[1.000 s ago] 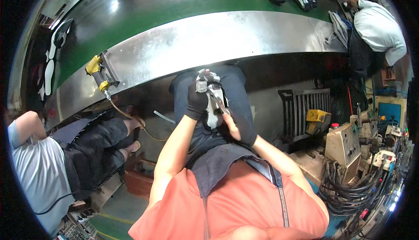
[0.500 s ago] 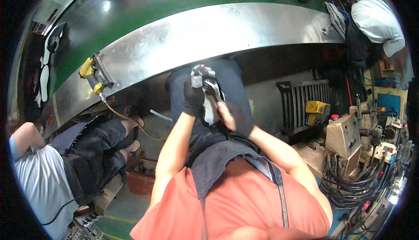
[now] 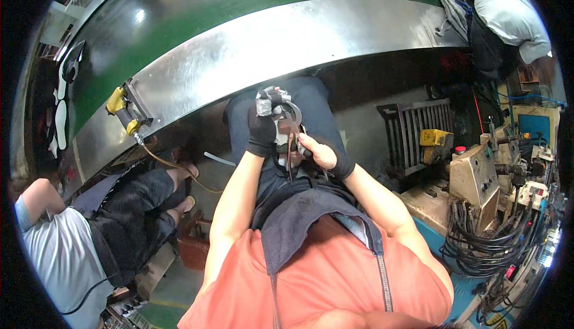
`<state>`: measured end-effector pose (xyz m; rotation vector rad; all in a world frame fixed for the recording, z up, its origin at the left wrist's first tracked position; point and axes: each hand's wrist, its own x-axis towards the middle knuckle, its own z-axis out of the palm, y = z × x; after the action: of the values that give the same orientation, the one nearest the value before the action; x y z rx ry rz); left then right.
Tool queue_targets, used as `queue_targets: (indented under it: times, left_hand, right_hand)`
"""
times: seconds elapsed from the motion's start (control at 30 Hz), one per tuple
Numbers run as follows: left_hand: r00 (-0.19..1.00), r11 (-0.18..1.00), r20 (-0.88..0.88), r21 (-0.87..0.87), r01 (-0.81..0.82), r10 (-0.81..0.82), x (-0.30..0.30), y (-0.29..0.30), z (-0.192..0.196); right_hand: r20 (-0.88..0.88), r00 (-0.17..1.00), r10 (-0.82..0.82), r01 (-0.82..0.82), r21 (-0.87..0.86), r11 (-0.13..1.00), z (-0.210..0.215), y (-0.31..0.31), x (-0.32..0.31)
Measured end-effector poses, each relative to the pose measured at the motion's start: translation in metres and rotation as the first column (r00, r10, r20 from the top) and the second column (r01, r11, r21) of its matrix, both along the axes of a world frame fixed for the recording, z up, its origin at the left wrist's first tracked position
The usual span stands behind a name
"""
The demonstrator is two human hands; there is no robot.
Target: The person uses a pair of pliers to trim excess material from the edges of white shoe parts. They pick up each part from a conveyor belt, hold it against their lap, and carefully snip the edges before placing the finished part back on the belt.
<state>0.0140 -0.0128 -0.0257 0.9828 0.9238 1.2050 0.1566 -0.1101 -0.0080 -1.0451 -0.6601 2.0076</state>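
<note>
A black, white and brown shoe (image 3: 288, 129) is held over my lap, its details partly hidden by my fingers. My left hand (image 3: 264, 121), in a dark glove with silvery tape round the fingers, grips its far left side. On the near right, my right hand (image 3: 326, 154) wears a dark glove with bare fingertips. Its thumb and fingers pinch the shoe's edge, close to a thin brown strip running toward me.
A metal-edged green worktable (image 3: 251, 42) curves ahead, bearing a yellow pneumatic tool (image 3: 122, 111) with a hose. White sole pieces (image 3: 61, 124) lie far left. One co-worker (image 3: 66, 251) sits at left, another (image 3: 508, 21) at far right. Machinery with coiled cables (image 3: 478, 233) stands right.
The shoe has been turned, so brown parts now show where a white surface faced up. My right hand has shifted slightly and its fingers have curled in at the shoe's edge.
</note>
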Motion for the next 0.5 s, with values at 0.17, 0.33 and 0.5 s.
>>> queue_targets:
  times: [0.17, 0.33, 0.5]
  left_hand:
    - [0.999, 0.999, -0.019, 0.009, -0.039, 0.039, 0.000, 0.001, 0.007]
    - [0.985, 0.993, -0.169, 0.119, -0.001, 0.021, -0.011, 0.005, 0.007]
    - [0.994, 0.979, -0.069, 0.179, 0.095, -0.084, -0.028, -0.007, 0.015]
  right_hand:
    - [0.097, 0.977, 0.192, -0.188, -0.054, 0.981, 0.028, 0.006, 0.012]
    - [0.711, 0.640, -0.291, -0.089, 0.445, 0.891, -0.017, -0.010, -0.031]
    - [0.752, 0.629, -0.197, -0.348, 0.499, 0.794, -0.028, -0.021, -0.020]
